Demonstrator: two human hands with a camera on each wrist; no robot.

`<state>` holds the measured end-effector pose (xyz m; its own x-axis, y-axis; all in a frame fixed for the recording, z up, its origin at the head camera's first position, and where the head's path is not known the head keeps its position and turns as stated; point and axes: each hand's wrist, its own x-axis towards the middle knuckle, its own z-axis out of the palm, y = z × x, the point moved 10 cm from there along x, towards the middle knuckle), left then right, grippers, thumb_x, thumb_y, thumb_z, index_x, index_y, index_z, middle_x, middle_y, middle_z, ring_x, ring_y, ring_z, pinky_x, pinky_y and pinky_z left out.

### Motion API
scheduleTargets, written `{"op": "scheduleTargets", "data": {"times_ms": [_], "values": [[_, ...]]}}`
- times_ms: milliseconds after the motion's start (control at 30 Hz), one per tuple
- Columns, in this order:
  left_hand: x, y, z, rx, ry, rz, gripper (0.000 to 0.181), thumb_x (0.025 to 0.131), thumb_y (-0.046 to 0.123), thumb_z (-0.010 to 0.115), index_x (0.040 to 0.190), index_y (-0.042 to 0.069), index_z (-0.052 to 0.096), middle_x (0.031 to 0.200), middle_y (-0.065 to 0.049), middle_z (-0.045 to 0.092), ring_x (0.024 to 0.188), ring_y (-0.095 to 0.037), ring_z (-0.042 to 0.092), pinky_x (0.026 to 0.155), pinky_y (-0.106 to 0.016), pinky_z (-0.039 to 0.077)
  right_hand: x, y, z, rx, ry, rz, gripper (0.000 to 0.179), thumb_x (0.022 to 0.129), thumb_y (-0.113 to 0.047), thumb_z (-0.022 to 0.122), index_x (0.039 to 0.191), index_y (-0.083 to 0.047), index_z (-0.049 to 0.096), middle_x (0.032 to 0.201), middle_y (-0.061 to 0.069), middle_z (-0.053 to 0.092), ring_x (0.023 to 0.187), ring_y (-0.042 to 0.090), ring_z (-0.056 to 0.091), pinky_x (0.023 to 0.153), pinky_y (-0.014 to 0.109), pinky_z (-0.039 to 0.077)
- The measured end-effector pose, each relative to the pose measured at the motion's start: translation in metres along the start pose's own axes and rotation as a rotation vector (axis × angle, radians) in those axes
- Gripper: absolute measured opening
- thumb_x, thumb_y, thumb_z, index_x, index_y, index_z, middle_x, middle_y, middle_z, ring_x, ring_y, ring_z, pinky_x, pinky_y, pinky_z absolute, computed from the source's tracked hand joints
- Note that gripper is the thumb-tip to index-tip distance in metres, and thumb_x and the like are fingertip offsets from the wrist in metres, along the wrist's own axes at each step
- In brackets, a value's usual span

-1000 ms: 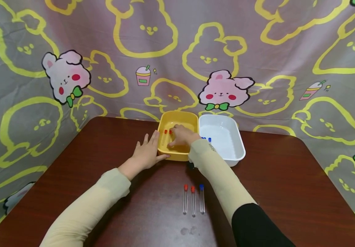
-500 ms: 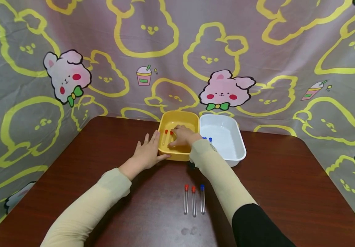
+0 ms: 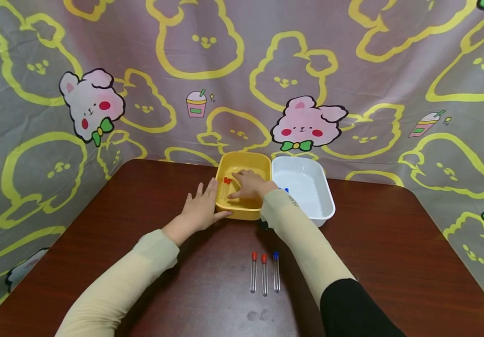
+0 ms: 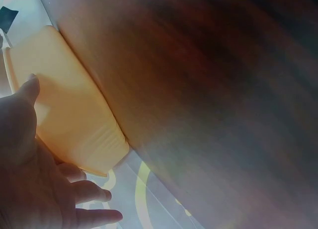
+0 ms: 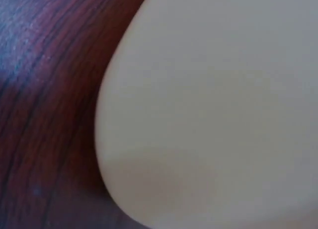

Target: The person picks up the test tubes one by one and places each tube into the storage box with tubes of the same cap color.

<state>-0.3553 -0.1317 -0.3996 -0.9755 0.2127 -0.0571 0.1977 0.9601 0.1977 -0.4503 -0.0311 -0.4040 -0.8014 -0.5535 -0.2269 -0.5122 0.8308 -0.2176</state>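
Observation:
My left hand [image 3: 199,207] lies with straight, spread fingers against the left front corner of a yellow tray [image 3: 242,214]; the left wrist view shows the thumb over the tray wall [image 4: 74,105]. Inside that tray, my right hand [image 3: 251,184] has its fingers and thumb spread apart, with nothing visible between them. Just left of its fingertips, red-capped test tubes [image 3: 227,180] lie side by side on the tray floor. A pale, blurred surface [image 5: 208,100] fills most of the right wrist view, so the right fingers are hidden there.
A white tray [image 3: 307,187] adjoins the yellow one on the right, with blue-capped tubes [image 3: 286,190] partly behind the right sleeve. Nearer on the brown table [image 3: 199,290] lie two red-capped tubes [image 3: 264,276] and one blue-capped tube [image 3: 276,271]. A patterned cloth [image 3: 225,131] hangs behind.
A red-capped tube in the yellow tray has shifted left, closer to its neighbour. The right fingers have come away from it. My left hand has stayed in place.

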Motion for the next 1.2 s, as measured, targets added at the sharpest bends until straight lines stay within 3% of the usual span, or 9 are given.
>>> {"op": "scheduleTargets", "data": {"times_ms": [700, 1200], "values": [[0.002, 0.000, 0.001, -0.002, 0.000, 0.009, 0.109, 0.096, 0.066, 0.058, 0.164, 0.001, 0.004, 0.171, -0.015, 0.003, 0.152, -0.047, 0.012, 0.115, -0.069, 0.021, -0.023, -0.001, -0.032, 0.001, 0.067, -0.098, 0.081, 0.100, -0.047, 0.064, 0.164, -0.012, 0.027, 0.164, 0.019, 0.028, 0.152, 0.038, 0.023, 0.122, 0.048, 0.021], [0.000, 0.001, 0.000, -0.021, 0.006, 0.003, 0.109, 0.095, 0.065, 0.059, 0.164, 0.002, 0.004, 0.171, -0.016, 0.004, 0.152, -0.047, 0.012, 0.115, -0.068, 0.021, -0.052, -0.008, -0.046, 0.051, 0.189, -0.186, 0.074, 0.100, -0.041, 0.067, 0.160, -0.009, 0.036, 0.159, 0.018, 0.039, 0.148, 0.036, 0.033, 0.120, 0.049, 0.027]]}}
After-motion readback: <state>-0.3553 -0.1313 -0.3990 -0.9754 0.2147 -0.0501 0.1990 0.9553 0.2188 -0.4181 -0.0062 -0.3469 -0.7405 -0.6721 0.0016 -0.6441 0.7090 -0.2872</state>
